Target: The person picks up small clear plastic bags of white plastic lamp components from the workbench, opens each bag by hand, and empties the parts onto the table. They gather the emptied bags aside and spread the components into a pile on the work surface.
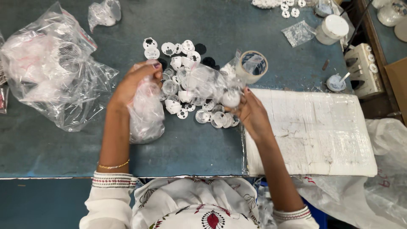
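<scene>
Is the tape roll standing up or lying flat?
Lying flat: the tape roll rests on the table, its round hole facing up.

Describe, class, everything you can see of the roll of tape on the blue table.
The roll of tape is a pale ring of clear tape with an open middle through which clear plastic shows. It is tipped up, its opening facing the camera, at the far corner of the white foam slab, beside the heap of small white round parts. Neither hand touches it.
</scene>
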Tool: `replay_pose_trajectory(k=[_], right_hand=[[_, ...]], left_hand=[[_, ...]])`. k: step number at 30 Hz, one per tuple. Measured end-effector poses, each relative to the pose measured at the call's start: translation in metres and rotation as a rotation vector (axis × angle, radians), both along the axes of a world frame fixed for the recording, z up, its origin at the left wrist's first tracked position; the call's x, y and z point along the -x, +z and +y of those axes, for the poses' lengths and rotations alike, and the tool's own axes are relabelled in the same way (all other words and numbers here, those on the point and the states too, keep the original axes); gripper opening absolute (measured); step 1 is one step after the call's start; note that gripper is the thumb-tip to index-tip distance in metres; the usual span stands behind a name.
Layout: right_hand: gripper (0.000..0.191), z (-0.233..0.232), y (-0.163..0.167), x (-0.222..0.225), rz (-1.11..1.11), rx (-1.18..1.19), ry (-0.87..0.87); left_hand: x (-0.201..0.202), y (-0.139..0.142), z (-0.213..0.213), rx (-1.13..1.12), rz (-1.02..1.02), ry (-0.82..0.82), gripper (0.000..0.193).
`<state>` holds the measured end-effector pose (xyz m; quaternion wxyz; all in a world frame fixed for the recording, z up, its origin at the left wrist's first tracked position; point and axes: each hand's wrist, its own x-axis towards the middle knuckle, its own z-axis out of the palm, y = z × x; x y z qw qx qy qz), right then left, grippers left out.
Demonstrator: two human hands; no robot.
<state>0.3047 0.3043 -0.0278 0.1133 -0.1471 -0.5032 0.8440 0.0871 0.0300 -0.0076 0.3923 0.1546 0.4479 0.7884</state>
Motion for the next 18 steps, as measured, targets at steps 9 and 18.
replay_pose_trajectory(k=[9,18], right_hand=[[0.049,0.032,0.015,0.05,-0.254,-0.439,0.072],[0.021,0.061,-0.002,0.071,-0.198,-0.593,0.17]], left_hand=[[0.003,-0.026,0.002,-0.262,-0.209,-0.104,0.023],[-0.004,-0.024,0.009,-0.224,-0.227,-0.035,0.017]])
